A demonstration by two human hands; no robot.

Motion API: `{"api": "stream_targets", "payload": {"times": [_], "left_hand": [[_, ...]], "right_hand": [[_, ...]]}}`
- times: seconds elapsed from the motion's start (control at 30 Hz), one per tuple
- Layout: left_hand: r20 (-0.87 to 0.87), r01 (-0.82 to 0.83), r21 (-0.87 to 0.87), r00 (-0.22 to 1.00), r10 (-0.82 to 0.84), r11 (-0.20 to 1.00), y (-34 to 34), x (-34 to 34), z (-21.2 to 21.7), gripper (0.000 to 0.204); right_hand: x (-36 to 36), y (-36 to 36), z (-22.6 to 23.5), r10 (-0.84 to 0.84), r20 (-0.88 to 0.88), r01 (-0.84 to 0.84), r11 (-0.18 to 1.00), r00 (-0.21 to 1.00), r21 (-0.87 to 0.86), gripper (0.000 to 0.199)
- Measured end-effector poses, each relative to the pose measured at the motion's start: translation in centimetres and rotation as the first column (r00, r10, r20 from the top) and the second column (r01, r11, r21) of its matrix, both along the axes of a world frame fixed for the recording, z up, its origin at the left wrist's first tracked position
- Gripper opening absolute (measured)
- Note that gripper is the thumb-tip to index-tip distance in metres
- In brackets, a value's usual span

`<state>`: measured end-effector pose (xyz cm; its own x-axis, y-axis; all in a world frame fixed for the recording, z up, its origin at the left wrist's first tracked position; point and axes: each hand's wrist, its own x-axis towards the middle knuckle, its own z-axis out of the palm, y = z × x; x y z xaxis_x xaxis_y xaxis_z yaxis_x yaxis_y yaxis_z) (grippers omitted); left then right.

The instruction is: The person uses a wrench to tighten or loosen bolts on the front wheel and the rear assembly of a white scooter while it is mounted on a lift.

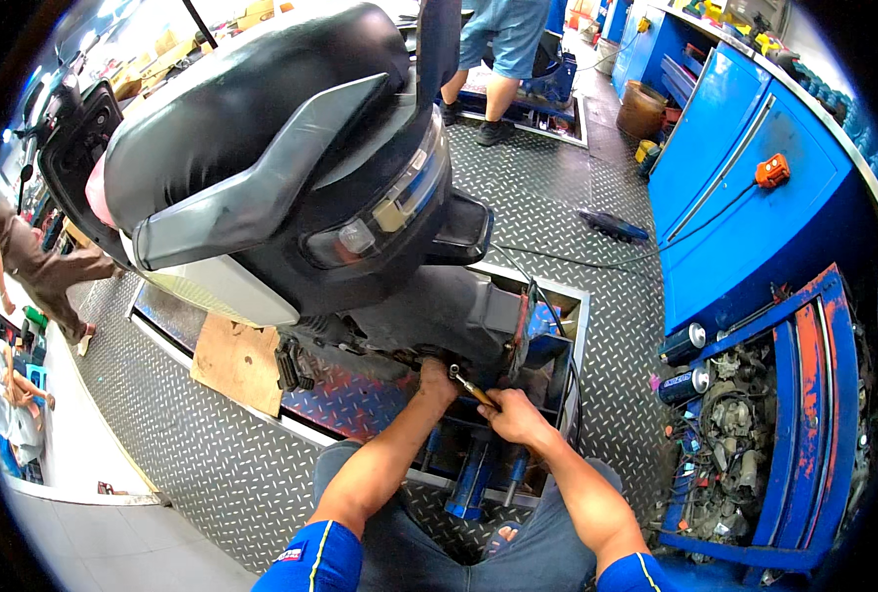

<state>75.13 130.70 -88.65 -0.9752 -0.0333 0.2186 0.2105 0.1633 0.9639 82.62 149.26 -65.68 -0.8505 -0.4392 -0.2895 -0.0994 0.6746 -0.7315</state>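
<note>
One shiny-headed, amber-handled wrench (474, 391).

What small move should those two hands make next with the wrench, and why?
Probably steady the wrench with the left hand and check its seating before turning: the right hand grips one end, the left is close to the other, low beside the scooter, and whatever it may fit onto is hidden.

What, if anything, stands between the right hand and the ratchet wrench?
Nothing visible: the right hand grips the ratchet wrench directly. The left hand is close beside the wrench's head, its fingertips out of sight at the scooter.
</note>
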Motion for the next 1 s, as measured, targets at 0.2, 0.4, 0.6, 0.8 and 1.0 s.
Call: {"api": "stream_targets", "payload": {"times": [0.2, 0.4, 0.6, 0.8, 1.0], "left_hand": [[0.263, -0.084, 0.539, 0.962, -0.073, 0.838, -0.7, 0.5, 4.0, 0.030], [0.545, -0.497, 0.838, 0.756, -0.363, 0.224, 1.6, 0.1, 9.4, 0.031], [0.530, -0.508, 0.845, 0.750, -0.395, 0.170, 3.7, -0.4, 8.7, 0.030], [0.239, 0.066, 0.361, 0.957, -0.161, 0.930, -1.0, -0.7, -1.5, 0.027], [0.561, -0.496, 0.828, 0.732, -0.385, 0.263, 1.6, -0.2, 6.9, 0.029]], "right_hand": [[0.2, -1.2, 1.1, 0.010, 0.029, -0.010, 1.000, 1.000, -0.003, 0.030], [0.1, 0.1, 0.1, -0.025, 0.031, 0.024, 1.000, 0.999, 0.017, 0.030], [0.5, 1.7, -0.2, -0.070, 0.050, 0.068, 0.997, 0.996, 0.038, 0.031], [0.2, -1.1, 0.7, 0.009, 0.031, -0.010, 0.999, 0.999, 0.039, 0.030], [0.4, 0.5, -0.3, -0.039, -0.004, 0.039, 0.999, 0.999, 0.012, 0.031]]}}
